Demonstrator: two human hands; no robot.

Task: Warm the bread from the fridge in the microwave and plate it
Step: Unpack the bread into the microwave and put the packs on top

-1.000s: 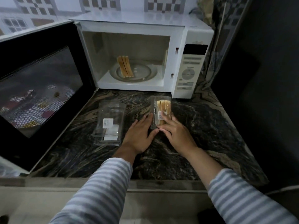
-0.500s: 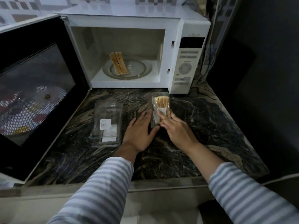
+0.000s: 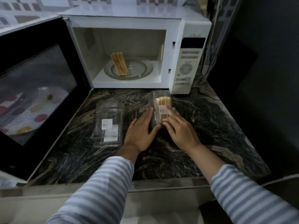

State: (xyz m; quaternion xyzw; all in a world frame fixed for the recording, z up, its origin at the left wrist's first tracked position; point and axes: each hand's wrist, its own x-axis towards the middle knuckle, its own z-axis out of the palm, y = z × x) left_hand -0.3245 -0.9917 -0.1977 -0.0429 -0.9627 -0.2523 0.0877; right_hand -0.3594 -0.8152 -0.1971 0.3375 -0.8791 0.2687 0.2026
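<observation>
A white microwave [image 3: 191, 50] stands at the back edge of the dark marbled counter [image 3: 210, 126], its black door [image 3: 35, 88] swung wide open to the left. Inside, three bread slices [image 3: 120, 63] stand on edge, pressed together, on the left part of the glass turntable [image 3: 140, 70].

On the counter just in front of the microwave's control panel lies a clear plastic pack [image 3: 160, 109] with more bread slices [image 3: 163, 101] in it and a white label on top. The left hand [image 3: 140, 131] lies flat and open on the counter, fingers together, its fingertips and thumb touching the pack's left side and near end. The right hand [image 3: 181, 128] comes in from the right with fingers spread and slightly blurred over the label and the pack's near right part; whether it is gripping the pack or only resting on it cannot be told.

Left of the left hand, apart from it, lies a second clear container [image 3: 108, 123], labelled and with no bread visible in it, toward the counter's left edge beside the open door. Both forearms wear striped sleeves [image 3: 100, 191]
</observation>
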